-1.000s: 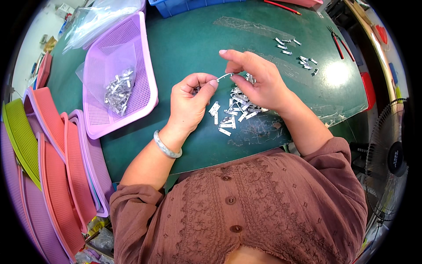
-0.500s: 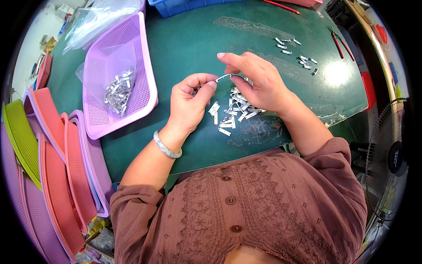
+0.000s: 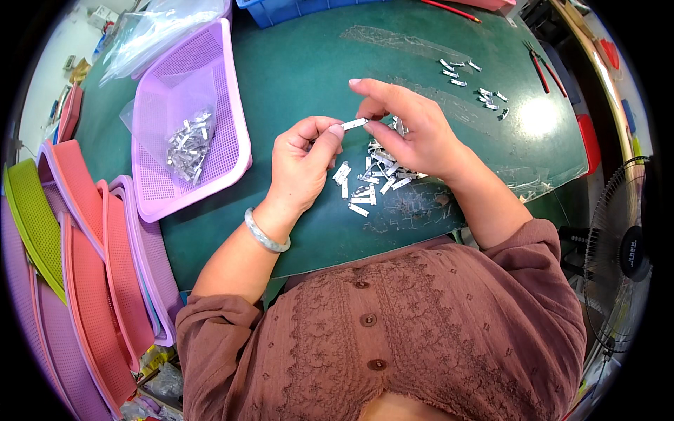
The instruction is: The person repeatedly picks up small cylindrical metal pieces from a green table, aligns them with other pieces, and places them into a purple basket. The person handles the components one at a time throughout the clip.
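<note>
A small silver metal strip with holes (image 3: 354,124) spans the gap between my hands, its flat face showing. My left hand (image 3: 302,158) pinches one end between thumb and bent index finger. At the other end, the thumb and a curled finger of my right hand (image 3: 418,130) meet the strip; the index finger is raised away from it. Below the hands lies a loose pile of similar metal strips (image 3: 382,168), partly covered by my right hand. More silver bits show behind the right thumb, and I cannot tell whether that hand holds them.
A lilac basket (image 3: 245,130) at left contains a clear bag of metal strips (image 3: 191,147). Several strips (image 3: 488,98) lie farther right, near red-handled pliers (image 3: 540,74). Stacked baskets (image 3: 91,281) stand at far left, a fan (image 3: 618,252) at right, and a blue crate (image 3: 309,10) at the back.
The metal strip has turned from a thin edge-on arc to show its flat, holed face. My right fingers have shifted slightly; the left hand has barely moved.
</note>
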Demonstrator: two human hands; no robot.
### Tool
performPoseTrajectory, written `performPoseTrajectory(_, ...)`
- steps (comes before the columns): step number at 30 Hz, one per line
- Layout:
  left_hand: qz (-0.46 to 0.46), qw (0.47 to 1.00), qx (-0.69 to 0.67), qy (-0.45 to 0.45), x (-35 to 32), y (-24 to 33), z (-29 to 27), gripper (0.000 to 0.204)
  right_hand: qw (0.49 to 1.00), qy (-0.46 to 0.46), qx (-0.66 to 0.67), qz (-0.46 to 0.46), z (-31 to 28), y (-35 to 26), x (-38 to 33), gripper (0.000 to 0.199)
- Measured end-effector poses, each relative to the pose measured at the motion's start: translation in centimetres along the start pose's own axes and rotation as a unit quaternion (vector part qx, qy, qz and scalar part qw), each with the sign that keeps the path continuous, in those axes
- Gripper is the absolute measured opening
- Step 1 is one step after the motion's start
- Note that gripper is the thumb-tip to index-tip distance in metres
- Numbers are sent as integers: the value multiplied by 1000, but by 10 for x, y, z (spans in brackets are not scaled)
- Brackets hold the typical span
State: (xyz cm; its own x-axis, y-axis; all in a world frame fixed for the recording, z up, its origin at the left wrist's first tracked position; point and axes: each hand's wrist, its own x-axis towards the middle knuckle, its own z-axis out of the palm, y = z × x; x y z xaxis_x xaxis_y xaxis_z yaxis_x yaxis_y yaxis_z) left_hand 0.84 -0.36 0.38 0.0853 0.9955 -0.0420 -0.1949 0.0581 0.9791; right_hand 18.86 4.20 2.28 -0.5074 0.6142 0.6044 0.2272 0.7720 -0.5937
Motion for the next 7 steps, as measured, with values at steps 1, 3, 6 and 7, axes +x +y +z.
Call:
performPoseTrajectory(1,-2,1000,-1,1,0,0,0,10,1000,-1,15,9,0,1,0,49)
performPoseTrajectory(3,2,1000,-9,4,0,0,0,12,999,-2,46,25,1,2,-1,48)
performPoseTrajectory(6,12,1000,-10,-5,-1,1,1,15,995,-7,89,48,1,3,-2,48)
performPoseTrajectory(7,11,1000,3,-16,-1,1,0,17,995,-6,90,48,1,3,-2,48)
